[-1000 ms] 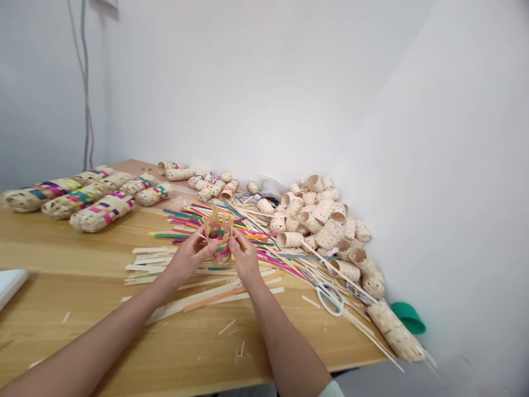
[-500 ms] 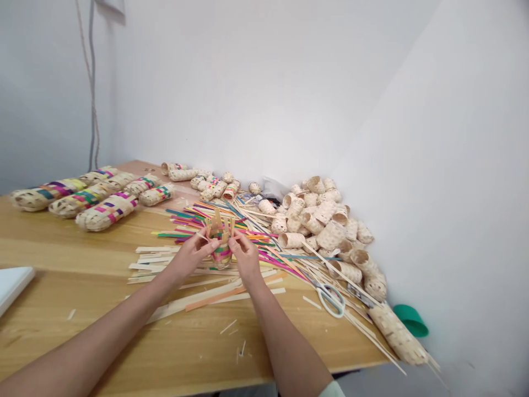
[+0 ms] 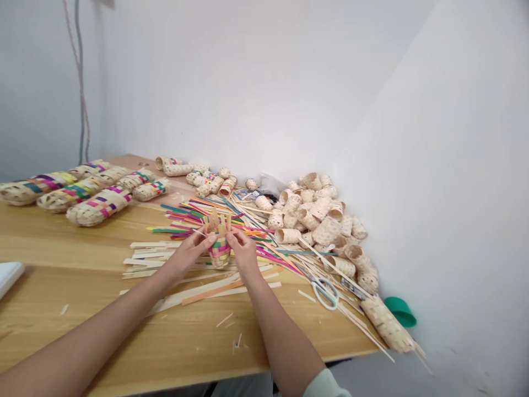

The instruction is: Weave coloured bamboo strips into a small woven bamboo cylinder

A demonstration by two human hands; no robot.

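**Small woven basket pinched between 2 hands**

Left hand closed on the left side of a small woven basket, fingertips pinching its rim. Right hand closed on the right side, thumb and forefinger gripping an upright strip. Basket held just above the counter, near the middle, with bare strip ends sticking up and pink, green and yellow bands around its body.

Just beyond the basket, a spread of coloured strips. Nearer and to the left, pale flat strips lying on the wood. Far left, long woven tubes with coloured bands, side by side. To the right, a heap of small plain baskets against the wall. White-handled scissors near the right hand, a green cup at the counter's right edge.
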